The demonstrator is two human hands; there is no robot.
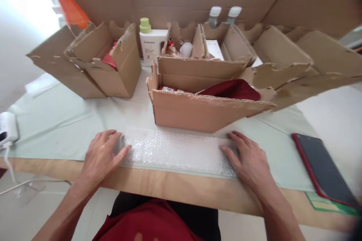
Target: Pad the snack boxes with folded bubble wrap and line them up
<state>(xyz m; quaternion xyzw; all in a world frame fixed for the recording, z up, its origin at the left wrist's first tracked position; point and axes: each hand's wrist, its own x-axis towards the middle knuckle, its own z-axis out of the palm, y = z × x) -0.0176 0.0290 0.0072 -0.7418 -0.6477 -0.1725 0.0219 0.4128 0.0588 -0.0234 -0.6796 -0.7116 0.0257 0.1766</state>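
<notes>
Both palms press flat, fingers spread, on a bubble wrap sheet [175,150] at the table's near edge, left hand [103,154] at nine o'clock, right hand [247,160] at three, an open cardboard box [198,111] just beyond at twelve.
</notes>
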